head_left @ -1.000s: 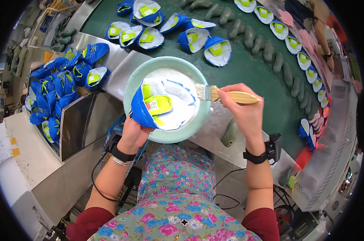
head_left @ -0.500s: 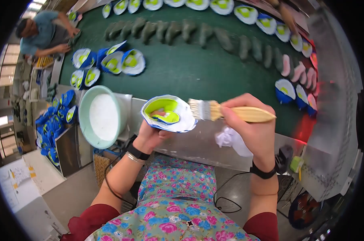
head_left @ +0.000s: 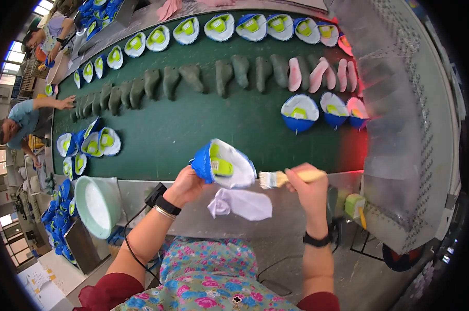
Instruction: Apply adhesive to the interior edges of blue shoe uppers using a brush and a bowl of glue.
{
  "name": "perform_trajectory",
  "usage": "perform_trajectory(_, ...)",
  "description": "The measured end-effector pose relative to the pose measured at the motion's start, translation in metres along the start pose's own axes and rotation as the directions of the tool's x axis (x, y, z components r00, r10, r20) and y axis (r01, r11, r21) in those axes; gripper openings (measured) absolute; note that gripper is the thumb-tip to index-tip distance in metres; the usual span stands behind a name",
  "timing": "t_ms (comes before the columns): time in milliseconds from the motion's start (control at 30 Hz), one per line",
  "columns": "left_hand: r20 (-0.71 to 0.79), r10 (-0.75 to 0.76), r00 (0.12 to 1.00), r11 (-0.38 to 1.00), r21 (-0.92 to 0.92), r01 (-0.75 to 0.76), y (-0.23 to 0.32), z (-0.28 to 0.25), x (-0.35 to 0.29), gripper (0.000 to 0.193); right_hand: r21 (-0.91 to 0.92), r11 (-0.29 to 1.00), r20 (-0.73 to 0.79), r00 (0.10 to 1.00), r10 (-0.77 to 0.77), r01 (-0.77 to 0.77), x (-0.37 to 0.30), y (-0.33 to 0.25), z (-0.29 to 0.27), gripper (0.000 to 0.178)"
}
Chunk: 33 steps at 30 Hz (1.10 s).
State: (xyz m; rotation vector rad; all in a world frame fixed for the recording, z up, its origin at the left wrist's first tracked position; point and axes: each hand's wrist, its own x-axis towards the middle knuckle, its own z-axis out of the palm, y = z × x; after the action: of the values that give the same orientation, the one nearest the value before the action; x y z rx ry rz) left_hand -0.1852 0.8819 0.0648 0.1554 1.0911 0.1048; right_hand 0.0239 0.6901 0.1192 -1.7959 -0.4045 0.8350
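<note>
My left hand is closed around the heel side of a blue shoe upper with a yellow-green lining and a white coated inner edge. The upper is held tilted above the near edge of the green belt. In my right hand is a flat paintbrush with a pale wooden handle. Its bristles point left, right beside the upper's lower right rim; whether they touch it I cannot tell. Below the upper, a crumpled whitish cloth lies on the metal ledge. A pale green bowl of white liquid stands left of my left hand.
On the green belt lie rows of shoe uppers, dark foot-shaped lasts and pink insoles. A metal machine housing with a red glow borders the right. Blue uppers are heaped at left. Two people work at far left.
My view has shifted, bringing more of the belt's far side into sight. The upper is tilted differently in my left hand. The brush is still beside its rim. A co-worker's arm now reaches toward the lasts.
</note>
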Motion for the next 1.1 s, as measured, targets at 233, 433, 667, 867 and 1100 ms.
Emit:
perform_trajectory(233,0.121,0.704,0.699,0.692,0.105,-0.715,-0.015,0.046,0.187,0.053,0.100,0.993,-0.199,0.977,0.083,-0.064,0.005,0.021,-0.011,0.012)
perform_trajectory(433,-0.121,0.672,0.731,0.721,0.333,-0.608,-0.002,-0.043,0.130,0.051,-0.080,0.996,-0.159,0.987,-0.038,0.025,0.021,0.013,0.020,0.021)
perform_trajectory(667,-0.679,0.698,-0.226,0.582,0.722,-0.373,0.218,-0.321,0.007,0.075,0.006,0.987,0.260,0.953,-0.154,0.158,0.045,-0.043,0.141,0.023)
perform_trajectory(867,-0.597,0.698,0.396,0.606,0.198,-0.770,0.258,-0.385,0.034,0.034,-0.082,0.972,0.572,0.809,-0.133,0.218,0.060,-0.041,0.305,0.023)
perform_trajectory(1100,0.050,0.967,0.248,0.115,0.787,-0.607,0.138,-0.203,-0.039,0.017,0.095,0.931,0.606,0.763,0.227,-0.353,0.033,-0.089,0.417,0.032)
